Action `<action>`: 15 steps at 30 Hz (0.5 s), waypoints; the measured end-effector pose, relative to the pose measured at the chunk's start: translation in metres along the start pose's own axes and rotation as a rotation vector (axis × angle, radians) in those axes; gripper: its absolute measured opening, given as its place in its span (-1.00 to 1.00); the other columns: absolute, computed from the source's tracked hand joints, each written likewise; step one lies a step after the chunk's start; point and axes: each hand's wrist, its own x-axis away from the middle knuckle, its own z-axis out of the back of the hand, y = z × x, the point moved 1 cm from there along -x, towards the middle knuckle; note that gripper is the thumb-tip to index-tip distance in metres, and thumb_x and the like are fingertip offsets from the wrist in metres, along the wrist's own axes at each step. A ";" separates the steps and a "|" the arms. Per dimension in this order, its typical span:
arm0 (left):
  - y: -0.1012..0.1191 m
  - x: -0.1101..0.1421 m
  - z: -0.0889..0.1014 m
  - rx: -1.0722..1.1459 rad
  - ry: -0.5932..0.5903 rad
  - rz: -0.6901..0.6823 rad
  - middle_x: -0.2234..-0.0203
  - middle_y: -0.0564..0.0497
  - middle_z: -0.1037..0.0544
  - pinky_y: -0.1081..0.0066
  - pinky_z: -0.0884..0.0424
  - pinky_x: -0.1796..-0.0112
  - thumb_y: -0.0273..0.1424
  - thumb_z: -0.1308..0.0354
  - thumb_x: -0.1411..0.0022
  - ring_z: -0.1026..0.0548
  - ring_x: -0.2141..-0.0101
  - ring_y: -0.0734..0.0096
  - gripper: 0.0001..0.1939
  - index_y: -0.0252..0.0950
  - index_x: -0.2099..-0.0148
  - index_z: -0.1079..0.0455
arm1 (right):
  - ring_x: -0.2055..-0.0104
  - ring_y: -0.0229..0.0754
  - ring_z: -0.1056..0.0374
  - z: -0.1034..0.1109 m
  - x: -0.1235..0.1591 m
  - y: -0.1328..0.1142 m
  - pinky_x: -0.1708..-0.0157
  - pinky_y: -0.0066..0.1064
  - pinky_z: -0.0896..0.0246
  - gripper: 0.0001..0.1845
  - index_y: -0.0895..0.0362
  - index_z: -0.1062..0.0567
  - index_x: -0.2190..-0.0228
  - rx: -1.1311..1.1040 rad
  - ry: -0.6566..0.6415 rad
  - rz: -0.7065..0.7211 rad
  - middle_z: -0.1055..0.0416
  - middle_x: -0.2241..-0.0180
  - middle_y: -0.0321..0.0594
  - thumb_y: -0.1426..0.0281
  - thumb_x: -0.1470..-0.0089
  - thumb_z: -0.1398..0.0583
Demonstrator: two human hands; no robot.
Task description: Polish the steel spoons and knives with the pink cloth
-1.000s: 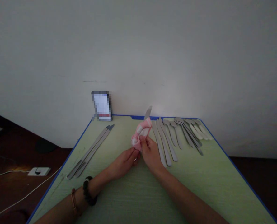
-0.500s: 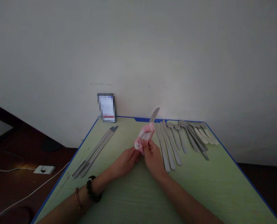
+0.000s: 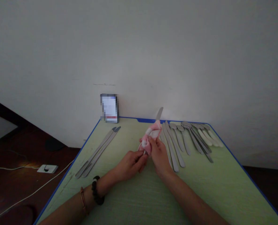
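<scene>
My left hand (image 3: 131, 162) pinches the handle end of a table knife (image 3: 159, 113), whose blade tip sticks up past the far table edge. Around the middle of that knife my right hand (image 3: 160, 153) is closed on a pink and white cloth (image 3: 150, 137). The cloth hides most of the blade. Both hands sit over the middle of the green table (image 3: 134, 200).
Two knives (image 3: 99, 150) lie at the left. At the right lie several knives (image 3: 174, 147) and spoons (image 3: 195, 134) in a row. A small card (image 3: 109, 107) leans on the wall at the table's back. A power strip (image 3: 47, 168) and cable lie on the floor, left.
The view has shifted a little, so everything sits further right. The cloth in my right hand has slid along the knife; my left hand has kept its grip on the handle.
</scene>
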 end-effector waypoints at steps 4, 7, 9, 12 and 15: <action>0.013 0.009 -0.004 0.031 -0.175 -0.048 0.72 0.17 -0.22 0.60 -0.10 0.59 -0.32 0.13 -0.29 -0.19 0.67 0.62 -0.65 -0.31 0.53 -0.20 | 0.45 -0.22 -0.35 0.023 -0.026 -0.029 0.40 -0.38 -0.23 -0.76 0.12 -0.47 0.47 -0.200 0.113 0.083 -0.49 0.45 -0.25 0.20 0.03 -0.16; 0.014 0.013 -0.002 0.005 -0.212 -0.105 0.75 0.19 -0.14 0.60 -0.02 0.63 -0.33 0.11 -0.28 -0.11 0.70 0.65 -0.64 -0.30 0.57 -0.14 | 0.42 -0.22 -0.37 0.042 -0.043 -0.047 0.36 -0.38 -0.26 -0.82 0.13 -0.47 0.48 -0.295 0.147 0.139 -0.48 0.49 -0.27 0.26 0.06 -0.19; 0.012 0.013 0.001 -0.041 -0.181 -0.149 0.75 0.21 -0.05 0.58 0.04 0.64 -0.34 0.08 -0.25 -0.04 0.70 0.66 -0.63 -0.29 0.60 -0.07 | 0.41 -0.22 -0.37 0.051 -0.050 -0.054 0.35 -0.38 -0.26 -0.85 0.12 -0.46 0.49 -0.321 0.157 0.167 -0.47 0.50 -0.29 0.29 0.07 -0.19; 0.012 0.010 0.003 -0.026 -0.163 -0.132 0.73 0.19 -0.11 0.58 -0.01 0.62 -0.33 0.08 -0.25 -0.09 0.68 0.64 -0.65 -0.30 0.58 -0.15 | 0.41 -0.23 -0.38 0.056 -0.053 -0.057 0.34 -0.38 -0.27 -0.83 0.13 -0.44 0.49 -0.329 0.169 0.220 -0.47 0.50 -0.29 0.27 0.05 -0.18; 0.018 0.000 -0.004 0.064 -0.163 -0.042 0.63 0.13 -0.33 0.59 -0.18 0.52 -0.28 0.17 -0.31 -0.28 0.59 0.59 -0.66 -0.33 0.39 -0.31 | 0.44 -0.23 -0.38 0.053 -0.051 -0.051 0.37 -0.38 -0.26 -0.76 0.14 -0.45 0.46 -0.227 0.180 0.259 -0.47 0.49 -0.27 0.21 0.04 -0.18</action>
